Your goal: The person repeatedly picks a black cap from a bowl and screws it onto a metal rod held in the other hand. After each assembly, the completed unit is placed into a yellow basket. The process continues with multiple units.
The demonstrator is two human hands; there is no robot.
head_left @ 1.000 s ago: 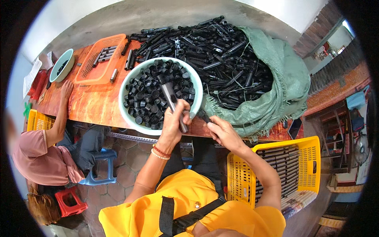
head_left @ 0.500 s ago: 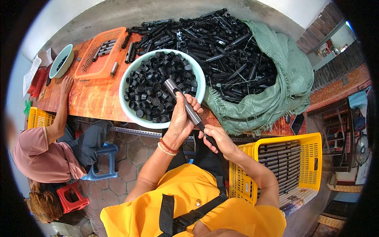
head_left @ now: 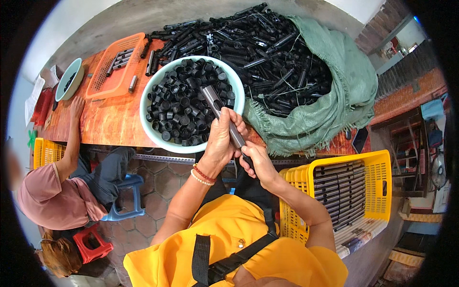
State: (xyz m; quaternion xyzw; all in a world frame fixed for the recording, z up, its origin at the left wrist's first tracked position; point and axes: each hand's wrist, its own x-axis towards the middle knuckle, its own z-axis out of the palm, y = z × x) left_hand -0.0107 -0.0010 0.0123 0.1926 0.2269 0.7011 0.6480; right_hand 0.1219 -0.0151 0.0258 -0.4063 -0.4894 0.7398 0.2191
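My left hand [head_left: 223, 138] is wrapped around a long black tube [head_left: 216, 106] that slants up over a pale green bowl [head_left: 158, 138] full of small black caps [head_left: 184, 103]. At the tube's lower end, near the table edge, sits my right hand [head_left: 256, 160], gripping it too. Both hands hold the same tube. The tube's upper open end shows above the caps.
A big heap of black tubes [head_left: 267, 52] lies on a green sack [head_left: 344, 95] behind the bowl. A yellow crate [head_left: 382, 172] with stacked tubes stands at my right. An orange tray [head_left: 112, 71] and a small bowl [head_left: 69, 79] sit left, where another person [head_left: 52, 196] is seated.
Both hands have drawn the tube back toward me and lower, out from over the bowl's middle. The right hand has slid onto the tube's lower end.
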